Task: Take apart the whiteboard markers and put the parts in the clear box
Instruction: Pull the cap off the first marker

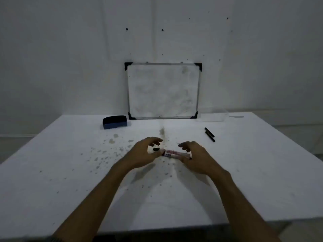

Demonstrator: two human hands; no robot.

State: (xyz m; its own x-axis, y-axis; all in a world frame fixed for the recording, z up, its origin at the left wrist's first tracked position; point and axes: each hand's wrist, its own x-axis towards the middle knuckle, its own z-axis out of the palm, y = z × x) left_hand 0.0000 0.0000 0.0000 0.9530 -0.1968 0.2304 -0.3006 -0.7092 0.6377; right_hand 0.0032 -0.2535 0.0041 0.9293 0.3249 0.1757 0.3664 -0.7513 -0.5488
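A whiteboard marker (172, 153) with a white and red labelled barrel lies level between my two hands, just above the table's middle. My left hand (143, 154) pinches its left end, where a black tip or cap (156, 149) sticks out. My right hand (197, 157) grips the right end, index finger lifted. Two black marker parts (209, 134) lie side by side on the table at the right. The clear box (213, 116) stands at the back right, faint against the wall.
A framed whiteboard (163, 90) leans on the wall at the table's back edge. A blue and black eraser (114, 121) sits to its left. The white table (52, 163) has grey stains left of my hands. Its front edge runs under my forearms.
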